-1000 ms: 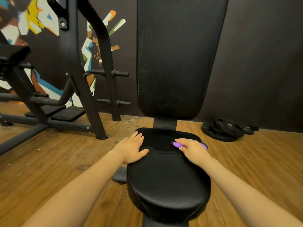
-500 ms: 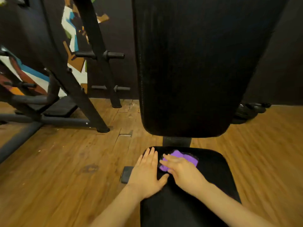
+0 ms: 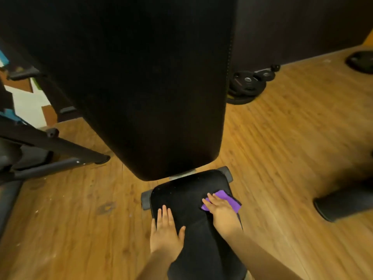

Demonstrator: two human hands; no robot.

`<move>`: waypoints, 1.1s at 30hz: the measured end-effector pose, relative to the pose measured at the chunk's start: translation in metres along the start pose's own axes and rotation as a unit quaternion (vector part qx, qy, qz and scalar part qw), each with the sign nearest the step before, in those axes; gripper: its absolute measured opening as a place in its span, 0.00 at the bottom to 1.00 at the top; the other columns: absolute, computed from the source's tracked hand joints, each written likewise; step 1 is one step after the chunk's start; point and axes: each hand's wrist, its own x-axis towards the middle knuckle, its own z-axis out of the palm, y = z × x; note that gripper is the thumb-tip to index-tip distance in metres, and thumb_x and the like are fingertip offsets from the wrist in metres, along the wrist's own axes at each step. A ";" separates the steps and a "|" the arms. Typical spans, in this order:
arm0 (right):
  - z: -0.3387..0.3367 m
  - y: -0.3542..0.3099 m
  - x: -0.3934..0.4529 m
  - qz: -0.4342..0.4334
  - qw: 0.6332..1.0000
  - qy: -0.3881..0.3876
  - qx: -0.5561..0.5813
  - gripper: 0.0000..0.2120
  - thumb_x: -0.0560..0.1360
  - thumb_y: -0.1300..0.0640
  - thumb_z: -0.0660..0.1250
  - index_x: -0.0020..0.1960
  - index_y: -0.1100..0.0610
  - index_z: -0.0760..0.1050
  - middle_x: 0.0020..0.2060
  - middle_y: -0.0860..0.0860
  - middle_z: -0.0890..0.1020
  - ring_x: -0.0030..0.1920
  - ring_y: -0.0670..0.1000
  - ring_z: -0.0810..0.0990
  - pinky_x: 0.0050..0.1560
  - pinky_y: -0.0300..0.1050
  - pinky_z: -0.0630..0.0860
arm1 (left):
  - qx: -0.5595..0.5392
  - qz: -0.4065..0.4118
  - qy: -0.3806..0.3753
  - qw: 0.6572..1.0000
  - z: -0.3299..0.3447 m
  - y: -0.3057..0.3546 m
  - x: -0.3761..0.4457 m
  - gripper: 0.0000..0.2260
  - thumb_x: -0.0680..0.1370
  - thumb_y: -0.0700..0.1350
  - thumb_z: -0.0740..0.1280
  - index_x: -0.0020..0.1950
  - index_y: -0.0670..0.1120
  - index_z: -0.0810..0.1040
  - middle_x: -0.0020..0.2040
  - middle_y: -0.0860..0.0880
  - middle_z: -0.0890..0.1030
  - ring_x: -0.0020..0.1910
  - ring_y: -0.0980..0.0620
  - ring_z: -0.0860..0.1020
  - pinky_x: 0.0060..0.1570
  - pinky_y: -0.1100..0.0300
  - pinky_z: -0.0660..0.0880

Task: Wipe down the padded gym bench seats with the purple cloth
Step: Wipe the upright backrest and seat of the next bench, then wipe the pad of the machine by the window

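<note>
Cloth (image 3: pixel 228 200) shifted right | right hand (image 3: pixel 221 211) flat on it | left hand (image 3: pixel 166 231) flat on seat (image 3: pixel 187 196)

The upright black backrest pad (image 3: pixel 141 87) looms just beyond the seat pad (image 3: pixel 187 190), walling off its far end. Bare seat surface lies open between left hand (image 3: pixel 165 231) and right hand (image 3: pixel 222 211). Wood floor (image 3: pixel 292 148) stays open rightward; weight plates (image 3: pixel 245 85) sit well apart.

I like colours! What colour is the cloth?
Purple cloth, under the right hand; head view.
</note>
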 end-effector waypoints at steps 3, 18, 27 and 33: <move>-0.031 0.010 -0.026 -0.024 0.996 -0.071 0.037 0.35 0.77 0.67 0.60 0.77 0.55 0.45 0.77 0.53 0.47 0.76 0.52 0.47 0.74 0.45 0.48 | 0.055 0.036 -0.032 0.997 -0.025 0.015 -0.022 0.31 0.82 0.59 0.46 0.78 0.43 0.42 0.79 0.45 0.42 0.77 0.47 0.41 0.76 0.49 0.43; -0.138 0.130 -0.240 0.140 0.969 0.130 0.157 0.31 0.78 0.69 0.51 0.77 0.57 0.45 0.77 0.54 0.48 0.76 0.52 0.47 0.72 0.42 0.46 | 0.155 0.300 0.025 0.941 -0.163 0.225 -0.093 0.31 0.83 0.56 0.48 0.78 0.40 0.41 0.79 0.44 0.41 0.77 0.46 0.40 0.74 0.50 0.41; -0.189 0.274 -0.343 0.225 0.948 0.183 0.131 0.33 0.75 0.71 0.51 0.77 0.56 0.47 0.77 0.53 0.50 0.76 0.52 0.48 0.73 0.44 0.45 | 0.131 0.398 0.079 0.904 -0.219 0.409 -0.139 0.29 0.83 0.54 0.49 0.78 0.41 0.42 0.79 0.44 0.42 0.78 0.47 0.41 0.74 0.50 0.39; -0.217 0.354 -0.414 0.290 0.927 0.201 0.124 0.31 0.78 0.68 0.53 0.77 0.54 0.49 0.76 0.52 0.52 0.76 0.51 0.49 0.73 0.44 0.46 | 0.155 0.453 0.085 0.874 -0.243 0.516 -0.192 0.30 0.82 0.55 0.50 0.79 0.42 0.46 0.79 0.44 0.46 0.78 0.47 0.44 0.73 0.47 0.38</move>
